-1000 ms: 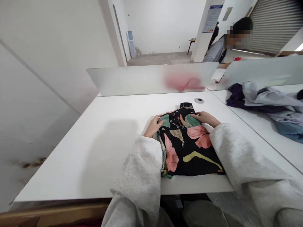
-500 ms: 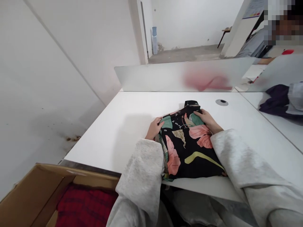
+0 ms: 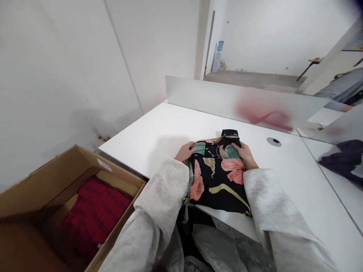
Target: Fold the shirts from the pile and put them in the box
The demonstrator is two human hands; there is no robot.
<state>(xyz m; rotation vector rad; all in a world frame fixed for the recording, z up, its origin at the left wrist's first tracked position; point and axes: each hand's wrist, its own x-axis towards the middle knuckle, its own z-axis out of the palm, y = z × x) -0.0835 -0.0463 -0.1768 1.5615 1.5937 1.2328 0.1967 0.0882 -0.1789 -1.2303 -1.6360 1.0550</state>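
A folded black shirt (image 3: pixel 218 177) with pink, green and tan leaf print lies on the white table (image 3: pixel 133 145), its collar pointing away from the person and its near left corner at the table's front edge. The left hand (image 3: pixel 185 151) pinches the shirt's upper left edge, thumb on top; the right hand's (image 3: pixel 246 154) grip pinches its upper right edge below the collar, thumb also on top. Left of the shirt, an open cardboard box (image 3: pixel 51 185) holds red checked cloth (image 3: pixel 98 211). Beyond the shirt stands a frosted screen (image 3: pixel 198 95); well to its right lies purple cloth (image 3: pixel 342 158).
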